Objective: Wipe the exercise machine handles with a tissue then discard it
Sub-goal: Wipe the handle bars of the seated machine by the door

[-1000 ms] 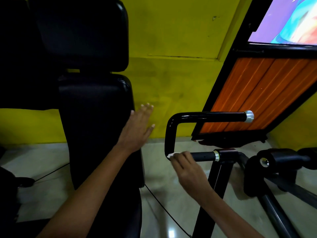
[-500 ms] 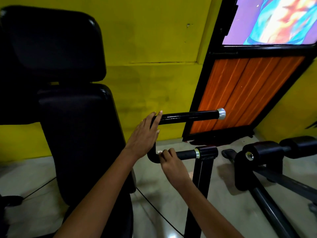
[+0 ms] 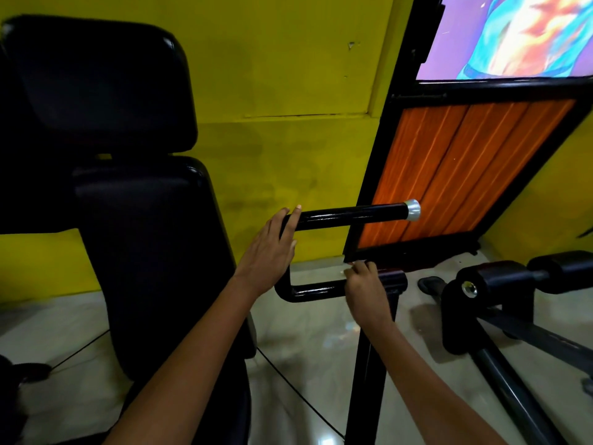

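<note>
Curling round the lower bar of the handle (image 3: 316,289), the right hand (image 3: 365,287) closes its grip there, just beside the black clamp (image 3: 393,279) at the top of the upright post (image 3: 365,374). A small pale scrap of tissue (image 3: 348,270) shows at the fingertips, pressed between the fingers and the bar; most of it is hidden under the hand. The left hand (image 3: 269,252) lies over the bend where the upper bar meets the curved end, its fingers straight and resting against the metal, its grip wide and holding nothing.

The handle is a glossy black tube bent into a sideways U, open to the right. Its upper bar runs level and ends in a silver cap (image 3: 412,209); the lower bar runs back into the clamp.

Left of the hands stands the black padded seat back (image 3: 138,252) with a headrest (image 3: 96,85) above it. Behind is a yellow wall (image 3: 272,75), and to the right an orange slatted panel (image 3: 455,175) in a black frame. Further right, black roller pads (image 3: 500,281) sit on a sloping frame over a pale tiled floor (image 3: 305,348)
</note>
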Demonstrator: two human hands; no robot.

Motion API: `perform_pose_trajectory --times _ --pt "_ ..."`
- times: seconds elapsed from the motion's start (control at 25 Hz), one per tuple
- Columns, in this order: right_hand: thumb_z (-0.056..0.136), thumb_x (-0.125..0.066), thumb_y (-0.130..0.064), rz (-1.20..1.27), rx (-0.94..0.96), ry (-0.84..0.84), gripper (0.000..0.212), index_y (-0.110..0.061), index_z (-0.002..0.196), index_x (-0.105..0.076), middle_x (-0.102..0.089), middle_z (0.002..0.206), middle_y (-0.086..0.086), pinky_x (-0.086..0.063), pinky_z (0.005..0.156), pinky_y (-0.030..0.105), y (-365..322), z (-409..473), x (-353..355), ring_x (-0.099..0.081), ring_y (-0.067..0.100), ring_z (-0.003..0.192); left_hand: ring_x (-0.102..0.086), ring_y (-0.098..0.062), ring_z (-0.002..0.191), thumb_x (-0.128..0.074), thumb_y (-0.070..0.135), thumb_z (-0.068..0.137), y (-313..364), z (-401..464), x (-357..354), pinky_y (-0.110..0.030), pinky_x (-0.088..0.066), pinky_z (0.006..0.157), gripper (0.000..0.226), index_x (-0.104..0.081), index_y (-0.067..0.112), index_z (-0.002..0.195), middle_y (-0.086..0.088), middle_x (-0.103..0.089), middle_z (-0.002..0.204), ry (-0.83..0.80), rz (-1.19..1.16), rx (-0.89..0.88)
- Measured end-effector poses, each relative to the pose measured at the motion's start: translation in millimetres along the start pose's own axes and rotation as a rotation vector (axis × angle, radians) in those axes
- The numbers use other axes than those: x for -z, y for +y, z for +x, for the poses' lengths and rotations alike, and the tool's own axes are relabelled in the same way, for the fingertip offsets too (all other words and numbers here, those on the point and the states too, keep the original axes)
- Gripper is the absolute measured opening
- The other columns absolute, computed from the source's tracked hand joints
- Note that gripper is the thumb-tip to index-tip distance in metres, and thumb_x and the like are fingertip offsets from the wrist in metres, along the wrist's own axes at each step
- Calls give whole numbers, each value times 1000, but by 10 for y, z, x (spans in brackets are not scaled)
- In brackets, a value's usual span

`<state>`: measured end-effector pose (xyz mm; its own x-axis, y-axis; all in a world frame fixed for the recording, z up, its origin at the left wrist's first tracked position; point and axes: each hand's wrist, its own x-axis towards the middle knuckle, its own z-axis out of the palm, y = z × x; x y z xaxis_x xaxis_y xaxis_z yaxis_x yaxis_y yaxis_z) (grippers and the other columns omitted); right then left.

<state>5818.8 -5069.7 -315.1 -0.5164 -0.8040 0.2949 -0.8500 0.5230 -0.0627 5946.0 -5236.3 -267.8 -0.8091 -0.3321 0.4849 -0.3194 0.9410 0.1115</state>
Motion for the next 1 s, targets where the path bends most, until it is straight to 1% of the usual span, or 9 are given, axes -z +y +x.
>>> perform_pose_trajectory --times 0.12,0.2,0.32,0.44,0.6,0.72,0.8,0.88,1.0 --pt "58 -77 6 157 162 42 36 -4 92 -70 -64 87 10 -51 63 30 -431 -8 -79 -57 28 83 -49 -32 119 -48 19 96 9 4 6 -36 -52 87 64 -14 9 150 -18 -40 138 10 -4 7" --pt "55 -79 3 192 283 22 36 -6 88 -70 -63 84 8 -50 65 29 -667 -91 -87 -56 25 81 -49 -32 118 -49 19 96 15 4 7 -35 -52 85 64 -14 9 150 -18 -40 138 6 1 3" --pt "44 -85 -3 53 373 -9 42 -6 84 -72 -63 82 7 -51 61 27 -593 -163 -36 -53 24 81 -50 -30 117 -49 20 96 6 2 19 -32 -51 84 65 -15 9 150 -17 -40 138 7 9 7" --pt "44 -87 -1 -5 216 -8 43 -4 84 -73 -65 86 8 -54 58 28 -76 -128 16 -45 25 89 -50 -30 118 -49 20 96 10 -2 19 -33 -51 86 65 -15 8 150 -17 -41 137 11 9 4" --pt "70 -70 6 -59 153 -150 25 -1 94 -70 -63 94 13 -55 69 39 362 -50 62 -52 32 94 -50 -32 117 -49 18 96 11 -1 -1 -35 -52 87 65 -14 9 150 -19 -41 137 22 -12 9" --pt "74 -60 8 45 75 -142 21 -1 91 -69 -63 90 15 -49 72 41 158 105 79 -53 34 89 -49 -32 118 -49 18 96 27 -7 16 -37 -52 89 64 -15 9 150 -19 -40 138 11 -23 5" --pt "70 -61 9 154 152 -132 27 -3 93 -69 -64 87 15 -49 66 40 -112 212 109 -56 35 83 -46 -31 123 -47 21 97 4 -4 48 -37 -49 94 64 -14 11 151 -16 -37 141 -3 -41 3" --pt "71 -61 8 212 258 -155 30 -6 97 -68 -66 91 15 -48 68 39 -384 310 134 -59 37 84 -39 -28 130 -43 27 99 -43 -7 89 -37 -44 100 64 -9 16 152 -12 -31 147 -30 -85 -4" --pt "81 -52 5 259 256 -365 26 -3 105 -59 -64 105 21 -43 71 38 -599 384 69 -59 39 97 -32 -25 137 -41 33 100 -116 -14 132 -37 -40 104 65 -5 19 153 -9 -26 151 -53 -102 -62"
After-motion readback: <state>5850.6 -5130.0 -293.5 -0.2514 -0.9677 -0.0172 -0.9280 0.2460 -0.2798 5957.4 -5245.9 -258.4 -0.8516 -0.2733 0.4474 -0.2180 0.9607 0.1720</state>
